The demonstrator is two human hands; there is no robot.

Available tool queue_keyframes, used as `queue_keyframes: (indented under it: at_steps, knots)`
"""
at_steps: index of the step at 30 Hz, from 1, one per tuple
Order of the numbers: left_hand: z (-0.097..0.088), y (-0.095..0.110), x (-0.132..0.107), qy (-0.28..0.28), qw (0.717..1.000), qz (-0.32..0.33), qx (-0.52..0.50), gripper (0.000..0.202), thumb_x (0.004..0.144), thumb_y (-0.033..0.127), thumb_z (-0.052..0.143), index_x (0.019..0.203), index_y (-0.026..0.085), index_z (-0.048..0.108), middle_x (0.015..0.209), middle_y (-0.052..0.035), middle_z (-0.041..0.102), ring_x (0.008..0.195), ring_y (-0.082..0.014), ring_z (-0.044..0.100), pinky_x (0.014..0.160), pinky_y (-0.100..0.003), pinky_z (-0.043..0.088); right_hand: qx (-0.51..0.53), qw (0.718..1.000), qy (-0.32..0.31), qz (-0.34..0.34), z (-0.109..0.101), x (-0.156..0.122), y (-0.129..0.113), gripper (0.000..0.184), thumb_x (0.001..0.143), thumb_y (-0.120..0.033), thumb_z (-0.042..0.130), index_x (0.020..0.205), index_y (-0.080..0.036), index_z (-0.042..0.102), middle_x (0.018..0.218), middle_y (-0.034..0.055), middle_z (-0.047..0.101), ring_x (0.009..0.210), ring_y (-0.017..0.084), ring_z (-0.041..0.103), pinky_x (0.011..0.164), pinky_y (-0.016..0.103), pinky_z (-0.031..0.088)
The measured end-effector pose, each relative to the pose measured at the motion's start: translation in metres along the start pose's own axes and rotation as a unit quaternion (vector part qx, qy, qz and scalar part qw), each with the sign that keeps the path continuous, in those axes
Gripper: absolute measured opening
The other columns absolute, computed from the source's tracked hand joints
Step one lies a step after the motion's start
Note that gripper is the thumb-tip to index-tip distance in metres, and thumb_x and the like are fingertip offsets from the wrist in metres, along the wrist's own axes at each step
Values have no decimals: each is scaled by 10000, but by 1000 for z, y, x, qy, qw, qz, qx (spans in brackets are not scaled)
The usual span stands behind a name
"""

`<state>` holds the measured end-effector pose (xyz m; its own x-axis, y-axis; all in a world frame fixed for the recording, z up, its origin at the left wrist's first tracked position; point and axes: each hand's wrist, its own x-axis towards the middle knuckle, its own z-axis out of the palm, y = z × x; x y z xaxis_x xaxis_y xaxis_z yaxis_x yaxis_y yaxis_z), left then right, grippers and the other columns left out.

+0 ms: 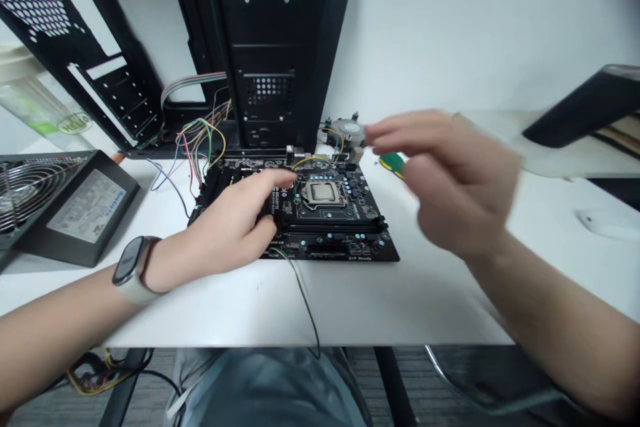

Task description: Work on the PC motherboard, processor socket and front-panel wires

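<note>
A black motherboard (340,250) lies flat on the white table. Its processor (321,193) sits bare in the socket. My left hand (235,220) rests across the board's left part, index finger stretched out beside the socket and thumb apart from it. In the air over the table right of the board is my right hand (445,180), blurred by motion, fingers stretched out and nothing visible in them. Behind the board, left of that hand, lies a round cooler fan (349,129). A green and yellow handle (393,163) shows partly behind the right hand.
A black computer case (280,47) stands open behind the board, with loose coloured wires (200,140) spilling out. At left are a power supply (80,207) and a clear bottle (45,100). A white mouse (605,223) lies right. One thin cable (305,297) hangs over the front edge.
</note>
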<state>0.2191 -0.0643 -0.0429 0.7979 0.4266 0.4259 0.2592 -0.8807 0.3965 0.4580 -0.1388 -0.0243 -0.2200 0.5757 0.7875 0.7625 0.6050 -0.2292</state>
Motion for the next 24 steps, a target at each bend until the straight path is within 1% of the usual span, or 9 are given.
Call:
queue_keyframes:
  at_steps: [1, 3, 5, 7, 10, 14, 17, 21, 24]
  knots:
    - [3, -1, -3, -13, 1000, 8, 20, 450, 794, 74, 401, 1235, 97, 487, 1189, -128, 619, 1115, -227, 596, 990, -416, 508, -8, 1000, -6, -29, 4, -3, 4, 149, 939, -220, 503, 958, -145, 630, 1018, 96, 683, 985, 171, 645, 879, 343, 526]
    - [9, -3, -9, -39, 998, 23, 42, 389, 837, 85, 375, 1203, 77, 511, 1158, -142, 627, 1087, -226, 594, 975, -421, 511, -35, 995, -40, -86, 14, -10, 11, 109, 892, -149, 522, 889, -143, 631, 971, 119, 703, 936, 187, 666, 822, 325, 544]
    - [16, -5, -15, -63, 996, 24, 51, 378, 861, 107, 367, 1208, 75, 511, 1173, -150, 622, 1115, -238, 582, 1017, -462, 478, -62, 987, -88, -121, 24, -19, 15, 100, 870, -155, 540, 878, -135, 638, 959, 134, 707, 876, 217, 672, 747, 353, 561]
    - [21, -6, -21, -85, 994, 21, 66, 401, 845, 108, 376, 1224, 78, 504, 1210, -155, 610, 1173, -256, 556, 1072, -512, 420, -74, 979, -124, -141, 31, -26, 15, 122, 872, -175, 534, 861, -131, 646, 919, 130, 711, 813, 236, 670, 685, 381, 564]
    - [24, -7, -27, -92, 992, 26, 79, 458, 802, 88, 378, 1246, 75, 490, 1239, -160, 595, 1218, -268, 528, 1098, -543, 385, -83, 977, -151, -128, 33, -32, 15, 144, 870, -170, 527, 838, -117, 658, 876, 125, 713, 760, 241, 664, 647, 393, 567]
    - [27, -4, -31, -88, 991, 40, 93, 513, 764, 77, 384, 1268, 55, 474, 1254, -177, 578, 1243, -288, 512, 1101, -555, 383, -76, 981, -151, -99, 33, -34, 10, 158, 871, -149, 530, 851, -79, 670, 887, 147, 712, 791, 242, 665, 700, 388, 585]
    - [30, -1, -33, -84, 990, 27, 108, 521, 750, 71, 392, 1263, 35, 481, 1257, -202, 570, 1244, -306, 518, 1088, -552, 405, -73, 980, -159, -99, 36, -37, 2, 161, 874, -163, 542, 884, -67, 671, 915, 158, 706, 834, 254, 665, 741, 402, 589]
    - [33, 2, -34, -86, 990, 16, 106, 522, 751, 86, 405, 1264, 37, 489, 1264, -218, 559, 1248, -326, 517, 1077, -570, 410, -75, 974, -185, -105, 41, -42, -7, 220, 893, -216, 530, 1004, -65, 647, 1001, 174, 697, 934, 277, 657, 807, 440, 582]
    - [33, 2, -34, -94, 990, 6, 100, 544, 752, 97, 417, 1290, 41, 474, 1295, -221, 543, 1276, -335, 492, 1093, -589, 382, -92, 971, -208, -75, 44, -44, -9, 298, 903, -240, 504, 1122, -52, 577, 1065, 200, 679, 995, 292, 645, 838, 465, 569]
